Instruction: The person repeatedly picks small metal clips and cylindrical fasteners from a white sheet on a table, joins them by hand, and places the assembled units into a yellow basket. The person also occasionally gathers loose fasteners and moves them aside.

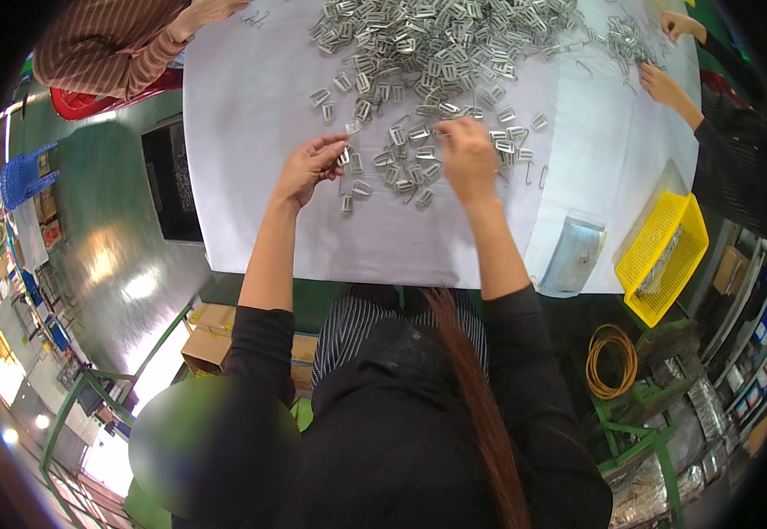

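Observation:
A big heap of silvery metal strap buckles (pixel 436 44) spreads over the white-covered table (pixel 251 203), mixed with thin wire hooks. A looser cluster of buckles (pixel 414 163) lies between my hands. On the left, my left hand (pixel 310 169) is closed, thumb and fingers pinching a small metal buckle (pixel 344 157) at the cluster's edge. My right hand (pixel 470 163) reaches over the cluster's right side, its fingers bent together at the near side of the heap. Whatever those fingertips hold is hidden and slightly blurred.
A yellow plastic basket (pixel 666 256) sits at the table's right corner, beside a blue-grey flat packet (pixel 572 256). One co-worker's hand (pixel 212 12) is at the far left; another person's hands (pixel 663 85) handle wire hooks (pixel 628 40) at the far right.

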Demonstrator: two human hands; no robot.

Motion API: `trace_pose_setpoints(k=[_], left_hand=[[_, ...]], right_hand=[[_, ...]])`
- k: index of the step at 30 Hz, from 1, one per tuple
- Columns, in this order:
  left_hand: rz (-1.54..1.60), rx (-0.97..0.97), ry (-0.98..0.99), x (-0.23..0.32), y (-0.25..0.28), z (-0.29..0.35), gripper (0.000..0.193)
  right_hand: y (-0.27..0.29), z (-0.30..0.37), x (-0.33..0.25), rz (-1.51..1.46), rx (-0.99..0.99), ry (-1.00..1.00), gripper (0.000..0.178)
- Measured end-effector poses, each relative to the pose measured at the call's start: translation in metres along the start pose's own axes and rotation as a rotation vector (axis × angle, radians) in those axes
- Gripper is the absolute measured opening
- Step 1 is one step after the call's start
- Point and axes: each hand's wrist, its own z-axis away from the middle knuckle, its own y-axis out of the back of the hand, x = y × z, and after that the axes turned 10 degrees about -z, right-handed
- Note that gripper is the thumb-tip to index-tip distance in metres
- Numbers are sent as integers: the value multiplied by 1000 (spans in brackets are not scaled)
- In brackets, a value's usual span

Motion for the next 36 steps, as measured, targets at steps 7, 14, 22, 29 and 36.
trace_pose_setpoints(k=[7, 14, 22, 29, 36], left_hand=[[432, -13, -128, 15, 15, -35, 28], [-852, 709, -287, 34, -18, -82, 32], [-161, 57, -73, 25, 55, -35, 22], [143, -50, -226, 59, 29, -46, 21], [-934, 567, -481, 24, 10, -89, 30]], right_hand=[[-30, -14, 1, 270, -167, 67, 12], [-13, -52, -10, -922, -430, -655, 17], [-10, -76, -5, -475, -366, -553, 24], [-50, -79, -1, 189, 72, -18, 21], [-74, -48, -30, -114, -348, -74, 21]])
